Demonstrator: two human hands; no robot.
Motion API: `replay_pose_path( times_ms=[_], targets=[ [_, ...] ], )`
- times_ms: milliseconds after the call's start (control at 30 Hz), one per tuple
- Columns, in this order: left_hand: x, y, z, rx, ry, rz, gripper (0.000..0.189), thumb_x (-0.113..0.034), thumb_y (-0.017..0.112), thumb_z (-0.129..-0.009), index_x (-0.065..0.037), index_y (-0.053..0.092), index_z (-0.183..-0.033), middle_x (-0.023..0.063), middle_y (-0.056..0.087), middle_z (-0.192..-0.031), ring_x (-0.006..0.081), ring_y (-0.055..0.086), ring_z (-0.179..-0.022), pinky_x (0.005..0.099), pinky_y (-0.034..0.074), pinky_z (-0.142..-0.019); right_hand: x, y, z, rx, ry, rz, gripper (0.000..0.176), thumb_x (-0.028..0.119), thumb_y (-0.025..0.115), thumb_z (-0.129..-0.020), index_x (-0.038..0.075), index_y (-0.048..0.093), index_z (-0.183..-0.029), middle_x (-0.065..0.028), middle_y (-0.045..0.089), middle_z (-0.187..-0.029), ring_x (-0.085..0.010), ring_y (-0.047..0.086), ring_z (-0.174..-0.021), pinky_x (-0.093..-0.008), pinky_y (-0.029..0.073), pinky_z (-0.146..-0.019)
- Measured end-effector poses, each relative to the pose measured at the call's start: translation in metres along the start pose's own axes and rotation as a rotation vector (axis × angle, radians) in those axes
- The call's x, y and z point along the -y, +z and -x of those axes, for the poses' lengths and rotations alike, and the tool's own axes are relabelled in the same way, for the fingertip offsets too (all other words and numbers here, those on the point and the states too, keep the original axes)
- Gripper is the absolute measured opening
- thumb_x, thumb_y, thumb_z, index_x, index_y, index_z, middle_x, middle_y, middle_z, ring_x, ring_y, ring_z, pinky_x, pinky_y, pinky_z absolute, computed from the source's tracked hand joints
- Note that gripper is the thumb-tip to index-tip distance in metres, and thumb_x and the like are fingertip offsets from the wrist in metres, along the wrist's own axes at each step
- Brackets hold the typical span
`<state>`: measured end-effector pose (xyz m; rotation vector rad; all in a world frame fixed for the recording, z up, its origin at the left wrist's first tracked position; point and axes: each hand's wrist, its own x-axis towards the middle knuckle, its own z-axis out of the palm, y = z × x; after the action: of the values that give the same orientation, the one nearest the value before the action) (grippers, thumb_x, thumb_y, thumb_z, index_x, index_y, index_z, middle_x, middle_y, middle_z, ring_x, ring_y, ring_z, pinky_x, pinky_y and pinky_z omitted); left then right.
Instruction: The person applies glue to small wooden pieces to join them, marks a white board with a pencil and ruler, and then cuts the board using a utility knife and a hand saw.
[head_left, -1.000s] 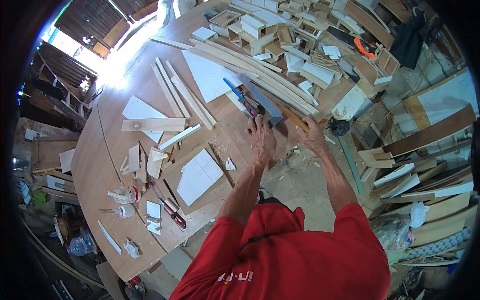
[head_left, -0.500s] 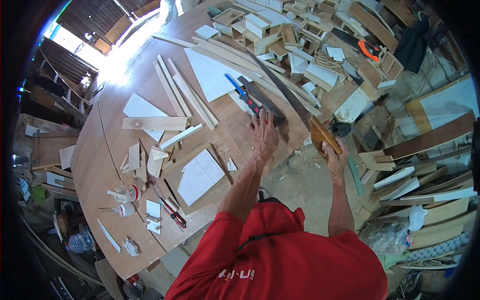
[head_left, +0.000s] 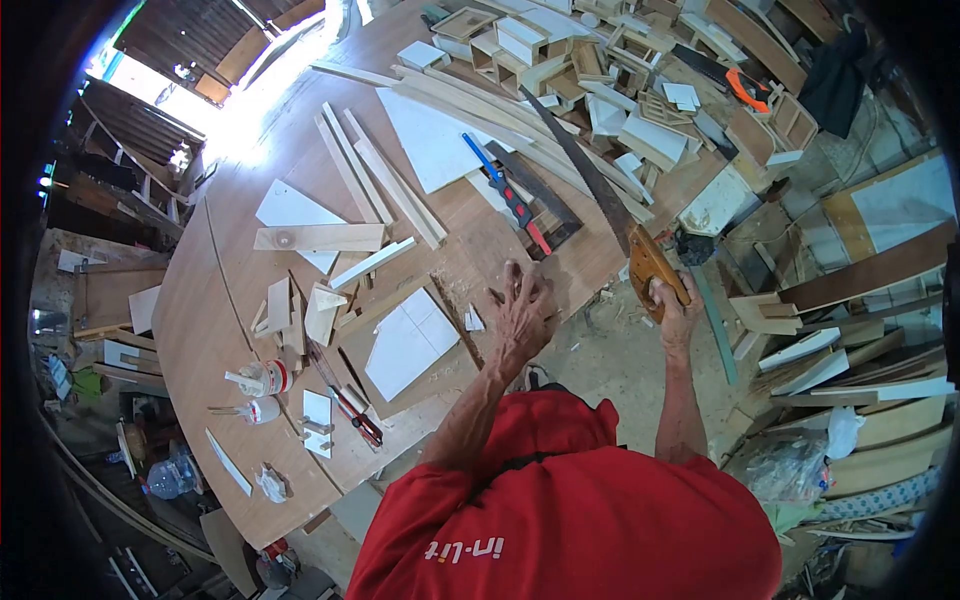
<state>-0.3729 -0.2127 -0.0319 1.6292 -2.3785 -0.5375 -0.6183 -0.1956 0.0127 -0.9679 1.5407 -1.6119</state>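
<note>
My right hand [head_left: 676,308] is wrapped round the wooden handle of a handsaw [head_left: 648,262]. Its long dark blade points up and away over the table's right edge. Near the front edge of the table, my left hand [head_left: 527,318] hangs with bent, parted fingers and nothing visible in them. Just beyond it lies a slim blue, black and red tool [head_left: 512,200], beside a dark metal square-shaped piece [head_left: 545,200]. A white board with pencil lines [head_left: 410,345] rests on the table to the left of my left hand.
Thin wooden strips [head_left: 395,190] and white panels lie across the table [head_left: 225,330]. Small wooden boxes [head_left: 520,45] and an orange-handled saw [head_left: 745,90] crowd the far right. Glue jars [head_left: 262,378] and a red cutter [head_left: 358,418] sit front left. Boards [head_left: 870,270] lean at right.
My left hand has drawn back towards me, off the red end of the blue tool, which now shows whole. The handsaw stays in my right hand, slightly shifted. The view has moved a little.
</note>
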Motion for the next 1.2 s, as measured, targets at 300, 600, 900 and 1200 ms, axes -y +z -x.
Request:
replay_pose_path(
  times_ms=[300, 600, 900, 1200],
  targets=[
    [0.002, -0.001, 0.017, -0.123, -0.016, 0.000, 0.052, -0.026, 0.069, -0.074, -0.014, 0.058, -0.124, 0.0100, 0.035, -0.144, 0.0408, 0.023, -0.137, 0.0650, 0.029, -0.094, -0.012, -0.005, 0.006, 0.032, -0.013, 0.023, 0.012, 0.013, 0.065, -0.084, 0.006, 0.055, -0.079, 0.0019, 0.052, -0.065, -0.0071, 0.049, -0.059, -0.0245, 0.040, -0.057],
    [0.024, -0.008, -0.012, -0.106, -0.136, 0.017, 0.069, -0.023, 0.073, -0.072, -0.014, 0.046, -0.135, 0.0119, 0.035, -0.144, 0.0399, 0.024, -0.138, 0.0616, 0.028, -0.102, -0.010, -0.008, 0.017, 0.000, -0.005, -0.018, 0.012, 0.011, 0.065, -0.084, 0.005, 0.056, -0.078, 0.0014, 0.053, -0.066, -0.0073, 0.050, -0.061, -0.0250, 0.042, -0.059],
    [0.062, -0.020, -0.047, -0.150, -0.116, -0.093, 0.052, -0.031, 0.064, -0.087, -0.020, 0.049, -0.135, 0.0113, 0.030, -0.148, 0.0424, 0.018, -0.140, 0.0613, 0.034, -0.101, -0.004, -0.006, 0.027, -0.003, 0.060, -0.042, 0.012, 0.009, 0.064, -0.083, 0.006, 0.055, -0.076, 0.0014, 0.054, -0.067, -0.0073, 0.050, -0.064, -0.0248, 0.042, -0.060],
    [0.049, -0.026, -0.042, -0.160, -0.140, -0.118, 0.052, -0.029, 0.063, -0.086, -0.010, 0.049, -0.132, 0.0156, 0.030, -0.145, 0.0444, 0.030, -0.129, 0.0606, 0.035, -0.098, -0.018, -0.009, 0.035, 0.004, 0.050, -0.058, 0.012, 0.008, 0.064, -0.083, 0.005, 0.055, -0.075, 0.0009, 0.053, -0.067, -0.0071, 0.048, -0.062, -0.0253, 0.040, -0.060]
  ],
)
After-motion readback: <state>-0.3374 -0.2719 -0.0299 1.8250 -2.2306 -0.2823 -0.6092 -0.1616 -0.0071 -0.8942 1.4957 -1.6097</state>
